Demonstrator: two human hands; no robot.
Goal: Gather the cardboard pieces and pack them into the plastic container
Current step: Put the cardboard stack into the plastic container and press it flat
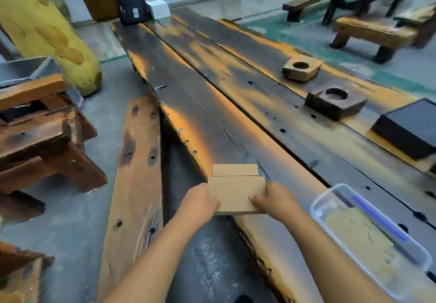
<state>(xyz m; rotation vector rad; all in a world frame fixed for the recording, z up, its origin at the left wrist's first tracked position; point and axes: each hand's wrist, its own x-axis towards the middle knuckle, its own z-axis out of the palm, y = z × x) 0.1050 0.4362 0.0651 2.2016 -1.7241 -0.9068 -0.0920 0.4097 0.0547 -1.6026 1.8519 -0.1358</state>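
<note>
A stack of brown cardboard pieces lies at the near left edge of the long dark wooden table. My left hand grips the stack's left side and my right hand grips its right side, thumbs on top. A smaller cardboard piece lies just beyond the stack, flat on the table. The clear plastic container stands to the right of my right hand, with something tan inside and a blue strip along its far side.
Two wooden blocks with round hollows and a black box sit along the table's right side. A dark bag and a white box stand at the far end. A wooden bench runs left of the table.
</note>
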